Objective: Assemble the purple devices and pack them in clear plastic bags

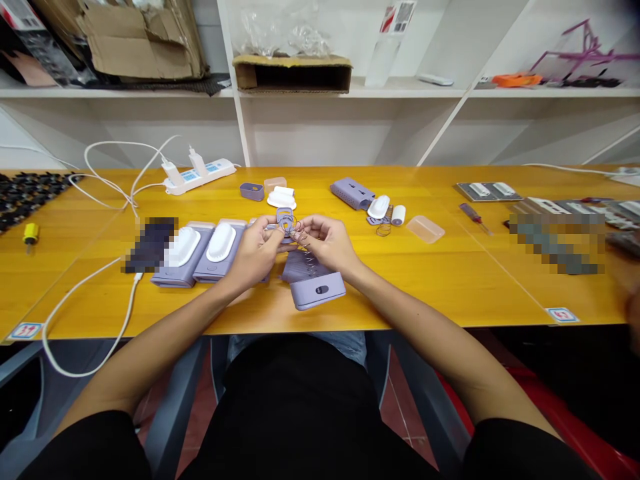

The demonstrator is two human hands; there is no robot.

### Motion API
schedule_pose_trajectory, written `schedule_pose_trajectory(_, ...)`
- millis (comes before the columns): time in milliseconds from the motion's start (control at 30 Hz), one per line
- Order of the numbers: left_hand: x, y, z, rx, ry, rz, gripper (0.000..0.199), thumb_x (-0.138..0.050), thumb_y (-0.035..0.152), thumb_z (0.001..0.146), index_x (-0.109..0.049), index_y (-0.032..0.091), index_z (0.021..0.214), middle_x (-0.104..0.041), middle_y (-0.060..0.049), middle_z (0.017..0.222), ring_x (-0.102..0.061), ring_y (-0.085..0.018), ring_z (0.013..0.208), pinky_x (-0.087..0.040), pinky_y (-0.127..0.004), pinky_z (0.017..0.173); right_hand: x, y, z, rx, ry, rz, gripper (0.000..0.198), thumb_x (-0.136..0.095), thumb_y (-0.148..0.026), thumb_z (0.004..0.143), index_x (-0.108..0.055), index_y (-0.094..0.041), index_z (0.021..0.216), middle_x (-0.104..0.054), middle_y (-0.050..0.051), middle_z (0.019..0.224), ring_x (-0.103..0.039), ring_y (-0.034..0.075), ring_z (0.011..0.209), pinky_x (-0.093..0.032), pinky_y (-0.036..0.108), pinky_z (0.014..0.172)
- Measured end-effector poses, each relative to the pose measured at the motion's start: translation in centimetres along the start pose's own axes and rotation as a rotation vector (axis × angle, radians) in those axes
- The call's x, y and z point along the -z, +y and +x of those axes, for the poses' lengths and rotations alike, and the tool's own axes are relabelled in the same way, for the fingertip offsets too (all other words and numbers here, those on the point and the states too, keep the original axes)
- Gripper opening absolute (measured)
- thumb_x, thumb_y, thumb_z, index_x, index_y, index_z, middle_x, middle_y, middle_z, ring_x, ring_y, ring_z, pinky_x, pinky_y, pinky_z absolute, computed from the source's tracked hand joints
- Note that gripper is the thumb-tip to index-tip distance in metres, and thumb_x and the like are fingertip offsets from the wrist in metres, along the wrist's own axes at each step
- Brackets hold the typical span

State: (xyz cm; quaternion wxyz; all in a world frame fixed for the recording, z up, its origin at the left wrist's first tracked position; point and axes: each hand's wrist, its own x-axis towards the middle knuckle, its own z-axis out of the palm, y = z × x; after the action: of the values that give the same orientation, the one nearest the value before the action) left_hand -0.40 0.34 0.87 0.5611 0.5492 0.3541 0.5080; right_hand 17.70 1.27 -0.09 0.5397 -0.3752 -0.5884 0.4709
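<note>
My left hand (257, 248) is closed on a small purple plastic part (285, 220) with a ring-shaped middle. Close beside it, my right hand (327, 241) pinches a thin metal coil spring (309, 257), whose coils trail down below the fingers. Just under both hands a purple housing (318, 291) with a dark oval opening lies near the table's front edge. Left of my left hand stand purple cases with white oval tops, one (221, 243) next to another (183, 247). The exact contact between spring and purple part is hidden by my fingers.
A dark phone (150, 245) with a white cable leans by the cases. Behind are a power strip (200, 176), a perforated purple housing (351, 193), a white cylinder (399, 215) and a clear cover (425, 229). Screwdrivers lie left (31, 235) and right (474, 217).
</note>
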Motion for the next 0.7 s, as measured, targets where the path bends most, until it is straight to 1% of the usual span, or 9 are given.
schedule_pose_trajectory(67,0.0,-0.1,0.1,-0.001,-0.009,-0.001,0.021,-0.079,0.025,0.102,-0.065,0.018,0.116,-0.088,-0.007,0.104,-0.089,-0.023,0.102,-0.075,-0.043,0.100,-0.1,-0.1,0.1,-0.048,-0.007,0.043,0.062,-0.110,-0.063,0.059,-0.073,-0.021,0.085,-0.073,0.000,0.075,-0.066,0.016,0.070,-0.058,0.030,0.069)
schedule_pose_trajectory(133,0.1,-0.2,0.1,-0.004,-0.016,0.002,0.022,-0.079,0.024,0.102,-0.063,0.019,0.116,-0.087,-0.006,0.104,-0.089,-0.023,0.102,-0.075,-0.043,0.099,-0.1,-0.3,0.1,-0.087,0.003,0.072,0.062,-0.111,-0.060,0.056,-0.073,-0.020,0.083,-0.073,-0.001,0.071,-0.064,0.014,0.064,-0.055,0.027,0.064)
schedule_pose_trajectory(233,0.2,-0.4,0.1,0.003,-0.029,0.023,0.024,-0.078,0.023,0.102,-0.061,0.020,0.118,-0.086,-0.004,0.099,-0.089,-0.022,0.098,-0.076,-0.040,0.093,-0.3,-0.5,0.0,-0.129,0.007,0.094,0.059,-0.110,-0.060,0.058,-0.073,-0.019,0.080,-0.070,-0.003,0.064,-0.056,0.010,0.054,-0.046,0.024,0.053)
schedule_pose_trajectory(333,0.2,-0.6,0.0,0.035,-0.046,0.043,0.025,-0.076,0.022,0.102,-0.059,0.021,0.121,-0.084,-0.002,0.095,-0.089,-0.021,0.087,-0.076,-0.036,0.084,-0.3,-0.8,-0.2,-0.182,-0.012,0.130,0.057,-0.108,-0.059,0.058,-0.073,-0.019,0.077,-0.066,-0.004,0.056,-0.046,0.008,0.044,-0.034,0.022,0.042)
schedule_pose_trajectory(433,0.2,-0.5,-0.1,0.062,-0.062,0.057,0.025,-0.075,0.023,0.101,-0.058,0.021,0.120,-0.085,-0.003,0.100,-0.089,-0.020,0.083,-0.075,-0.033,0.078,-0.3,-1.1,-0.2,-0.224,-0.026,0.181,0.052,-0.107,-0.051,0.057,-0.070,-0.020,0.074,-0.060,-0.006,0.049,-0.039,0.007,0.036,-0.026,0.023,0.037)
schedule_pose_trajectory(567,0.3,0.1,-0.1,0.067,-0.068,0.096,0.026,-0.077,0.027,0.098,-0.063,0.019,0.118,-0.087,-0.007,0.106,-0.090,-0.022,0.085,-0.075,-0.030,0.072,-0.2,-1.3,-0.2,-0.199,-0.033,0.218,0.037,-0.099,-0.039,0.061,-0.069,-0.020,0.071,-0.059,-0.006,0.047,-0.041,0.008,0.036,-0.027,0.022,0.036)
schedule_pose_trajectory(700,0.3,0.8,-0.2,0.043,-0.083,0.113,0.029,-0.080,0.032,0.091,-0.070,0.016,0.112,-0.088,-0.011,0.109,-0.090,-0.026,0.087,-0.075,-0.031,0.067,0.0,-1.1,-0.1,-0.169,-0.047,0.216,0.026,-0.092,-0.032,0.064,-0.069,-0.021,0.071,-0.059,-0.006,0.047,-0.041,0.008,0.036,-0.028,0.022,0.038)
